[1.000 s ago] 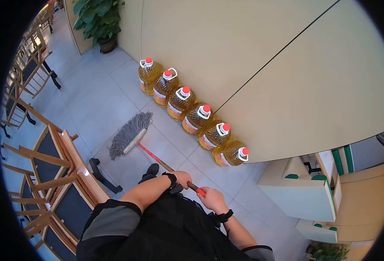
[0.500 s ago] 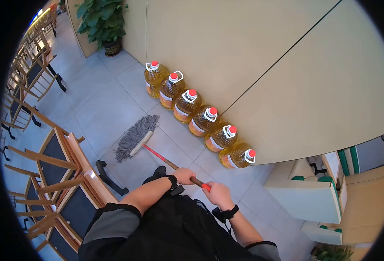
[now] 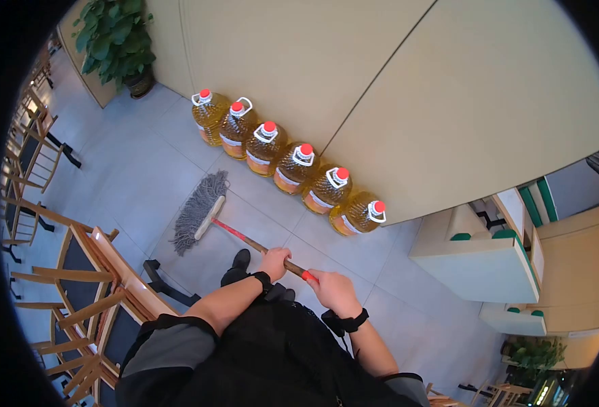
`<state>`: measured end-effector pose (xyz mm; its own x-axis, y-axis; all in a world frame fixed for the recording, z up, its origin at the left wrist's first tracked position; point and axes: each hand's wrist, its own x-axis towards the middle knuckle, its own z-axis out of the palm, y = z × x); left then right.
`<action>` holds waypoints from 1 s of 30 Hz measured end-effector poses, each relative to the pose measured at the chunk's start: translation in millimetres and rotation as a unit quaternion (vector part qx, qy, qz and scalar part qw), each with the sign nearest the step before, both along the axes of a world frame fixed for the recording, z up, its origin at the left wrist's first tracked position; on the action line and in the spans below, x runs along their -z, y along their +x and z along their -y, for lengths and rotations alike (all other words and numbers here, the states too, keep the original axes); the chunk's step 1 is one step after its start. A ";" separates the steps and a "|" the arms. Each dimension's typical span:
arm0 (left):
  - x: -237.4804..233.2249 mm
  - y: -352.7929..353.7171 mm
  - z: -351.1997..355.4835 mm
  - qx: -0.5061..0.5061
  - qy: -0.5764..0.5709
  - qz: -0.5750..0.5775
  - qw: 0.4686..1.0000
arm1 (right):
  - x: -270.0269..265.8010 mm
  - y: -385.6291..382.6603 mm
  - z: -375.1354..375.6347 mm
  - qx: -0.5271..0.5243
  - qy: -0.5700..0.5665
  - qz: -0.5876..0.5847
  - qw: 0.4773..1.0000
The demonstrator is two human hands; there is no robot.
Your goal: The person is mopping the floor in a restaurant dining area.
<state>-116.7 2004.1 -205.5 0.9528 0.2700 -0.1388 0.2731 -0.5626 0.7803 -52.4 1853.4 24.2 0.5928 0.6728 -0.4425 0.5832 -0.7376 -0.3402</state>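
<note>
A mop [image 3: 235, 234] with a red and brown handle slants across the middle, its grey string head flat on the tiled floor. My left hand [image 3: 274, 264] is wrapped round the handle partway down. Nearer its upper end, my right hand [image 3: 333, 292] grips the handle by a red section. Beyond the mop head, several large bottles of yellow oil [image 3: 259, 154] with red caps stand in a row along the beige wall [image 3: 279, 61].
Upturned wooden chairs [image 3: 89, 285] rest on a table at the left. A potted plant [image 3: 113, 44] stands at the upper left. White and green booth furniture [image 3: 476, 264] is at the right. My black shoe [image 3: 242, 259] is on the floor below the mop.
The view has shifted, so the bottles and the plant appear further left and mostly higher. The mop head appears slightly further left, and more of my shoe shows. Both hands still hold the handle.
</note>
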 end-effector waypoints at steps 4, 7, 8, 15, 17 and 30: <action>-12.9 10.9 33.5 0.097 0.036 -0.021 0.994 | 4.3 -2.8 44.8 0.045 0.005 0.003 0.999; -15.5 28.2 58.8 0.169 0.034 -0.051 0.984 | -2.2 -2.9 76.8 0.084 -0.010 0.012 0.996; -15.2 35.6 66.6 0.239 0.042 -0.058 0.968 | -7.2 -5.4 86.2 0.092 -0.016 0.028 0.995; -26.1 73.6 110.3 0.487 0.063 -0.189 0.850 | 7.1 -28.2 135.6 0.110 -0.148 0.140 0.973; -4.5 78.6 110.6 0.521 0.023 -0.186 0.833 | 27.8 -18.5 152.8 0.103 -0.149 0.142 0.973; 20.0 87.6 -28.6 0.386 0.053 -0.186 0.902 | 78.6 21.5 27.1 0.072 -0.036 0.161 0.984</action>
<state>-29.1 2032.7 -225.5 0.7558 -0.4223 -0.5004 0.0004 -0.7639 0.6453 -30.9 1826.3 -54.4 0.7965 0.5461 -0.2595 0.5407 -0.8354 -0.0986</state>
